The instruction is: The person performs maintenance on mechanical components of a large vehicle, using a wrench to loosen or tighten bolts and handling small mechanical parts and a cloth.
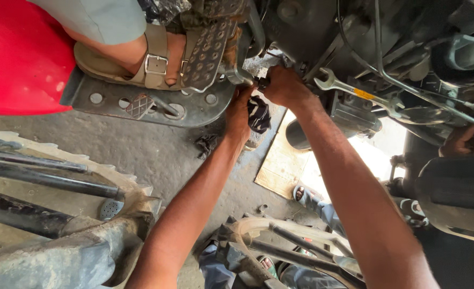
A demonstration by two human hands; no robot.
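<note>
The left hand (241,109) grips a dark rag (258,114) with closed fingers, just under the machine's grey metal lever (239,75). Touching it, the right hand (283,85) closes its grip around a small dark part (262,82) against the engine. An open-ended spanner (355,92) rests just right; another person's sandalled foot (140,53) stands on the footplate (140,104).

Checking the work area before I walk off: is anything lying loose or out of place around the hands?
Yes: a combination spanner lies unheld across the machine parts right of the right hand. A dark rag dangles by the left hand.
</note>
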